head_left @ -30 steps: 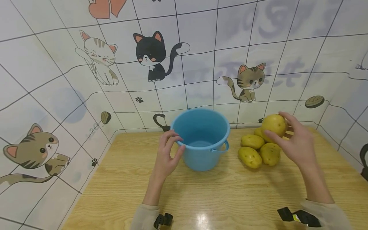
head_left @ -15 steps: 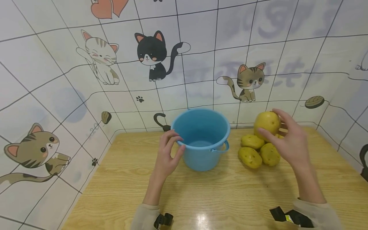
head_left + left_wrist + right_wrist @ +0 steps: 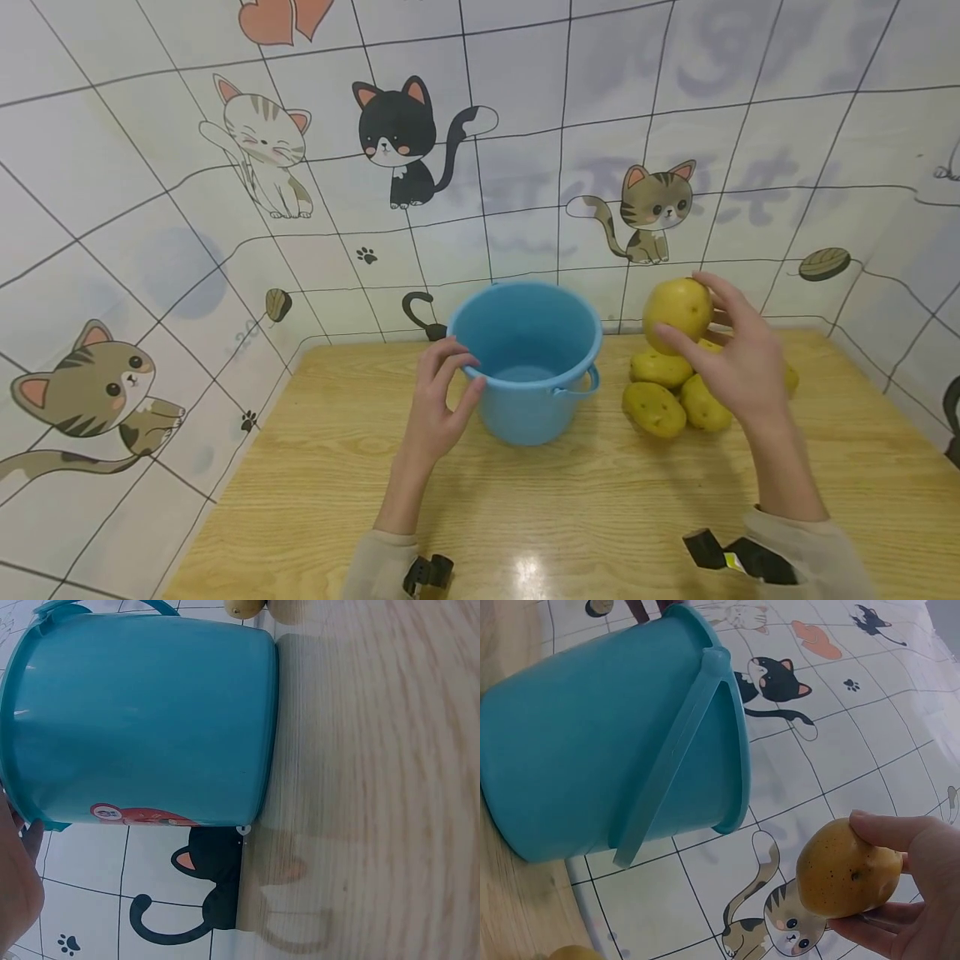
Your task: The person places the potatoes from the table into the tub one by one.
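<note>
A blue bucket (image 3: 536,408) stands upright on the wooden table, its handle hanging down at the right side. My left hand (image 3: 438,408) grips its rim at the left, fingers over the edge and thumb outside. In the left wrist view the bucket (image 3: 142,720) fills the upper left, with only part of that hand (image 3: 16,877) showing. My right hand (image 3: 746,358) holds a yellow potato (image 3: 675,312) between thumb and fingers, raised above the other potatoes. The right wrist view shows this potato (image 3: 844,870) apart from the bucket's rim.
Several more potatoes (image 3: 654,410) lie in a group on the table (image 3: 585,508) to the right of the bucket, partly hidden behind my right hand. A wall covering (image 3: 517,208) with cartoon cats and grid lines rises behind and beside the table.
My right hand has carried the potato left and slightly up, closer to the bucket. My left hand has stayed at the rim, and the bucket has not moved.
</note>
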Demonstrator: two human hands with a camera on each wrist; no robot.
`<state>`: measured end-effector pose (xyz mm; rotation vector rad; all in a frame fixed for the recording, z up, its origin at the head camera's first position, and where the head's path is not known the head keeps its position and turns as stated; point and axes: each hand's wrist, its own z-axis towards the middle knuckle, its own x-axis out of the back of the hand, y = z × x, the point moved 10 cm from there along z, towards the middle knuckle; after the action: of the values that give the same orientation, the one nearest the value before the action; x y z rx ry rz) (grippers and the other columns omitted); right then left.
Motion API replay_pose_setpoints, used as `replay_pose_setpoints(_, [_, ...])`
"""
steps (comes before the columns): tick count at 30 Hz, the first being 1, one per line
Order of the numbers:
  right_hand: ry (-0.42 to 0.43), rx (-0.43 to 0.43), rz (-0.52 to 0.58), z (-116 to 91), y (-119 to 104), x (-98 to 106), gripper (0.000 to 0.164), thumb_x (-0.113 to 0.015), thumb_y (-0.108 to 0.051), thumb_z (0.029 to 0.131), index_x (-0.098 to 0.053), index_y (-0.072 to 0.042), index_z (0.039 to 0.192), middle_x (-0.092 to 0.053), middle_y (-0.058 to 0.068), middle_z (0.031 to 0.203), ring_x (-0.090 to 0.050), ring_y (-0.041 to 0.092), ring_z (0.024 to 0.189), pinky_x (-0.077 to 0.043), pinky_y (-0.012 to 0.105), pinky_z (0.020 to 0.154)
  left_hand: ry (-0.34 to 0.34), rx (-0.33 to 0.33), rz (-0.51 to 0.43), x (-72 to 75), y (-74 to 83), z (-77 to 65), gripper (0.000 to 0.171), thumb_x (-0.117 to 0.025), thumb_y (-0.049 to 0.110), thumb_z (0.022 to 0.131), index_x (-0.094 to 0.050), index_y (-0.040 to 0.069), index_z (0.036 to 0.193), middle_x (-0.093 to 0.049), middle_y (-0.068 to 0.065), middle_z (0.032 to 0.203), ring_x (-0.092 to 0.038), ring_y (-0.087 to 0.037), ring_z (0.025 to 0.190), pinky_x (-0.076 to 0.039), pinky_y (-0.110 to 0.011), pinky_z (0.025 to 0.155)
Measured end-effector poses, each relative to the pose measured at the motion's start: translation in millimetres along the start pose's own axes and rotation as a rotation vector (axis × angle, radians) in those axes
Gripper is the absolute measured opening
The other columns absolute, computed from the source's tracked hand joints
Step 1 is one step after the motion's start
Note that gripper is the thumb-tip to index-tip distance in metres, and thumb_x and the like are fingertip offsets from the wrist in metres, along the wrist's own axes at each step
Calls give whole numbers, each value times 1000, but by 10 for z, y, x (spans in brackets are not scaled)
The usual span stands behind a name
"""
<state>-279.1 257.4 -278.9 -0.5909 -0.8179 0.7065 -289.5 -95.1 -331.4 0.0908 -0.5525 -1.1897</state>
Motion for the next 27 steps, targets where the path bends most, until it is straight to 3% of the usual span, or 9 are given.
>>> replay_pose_setpoints(10, [-13, 4, 55, -12, -125, -120, 71, -84, -29, 85, -50, -24, 148, -60, 15, 135, -63, 39, 110, -42, 2, 78, -3, -1, 2, -47, 4, 22, 25, -58, 30, 102, -66, 6, 107, -56, -15, 119, -44, -39, 126, -34, -52, 111])
replay_pose_setpoints(20, [-16, 70, 102, 2, -208, -250, 70, -85, -22, 84, -53, -23, 145, -61, 10, 134, -61, 33, 117, -44, 4, 82, -5, -1, 1, -54, 10, 49, 28, -57, 33, 103, -65, 6, 106, -56, -14, 119, -44, -43, 125, -33, -52, 111])
replay_pose_setpoints(27, [-1, 85, 110, 16, -252, -319, 70, -87, -21, 82, -55, -23, 144, -62, 5, 132, -59, 22, 114, -46, 8, 84, -3, -4, 11, -49, -4, 40, 28, -56, 33, 103, -65, 6, 107, -56, -15, 119, -44, -43, 127, -32, -53, 112])
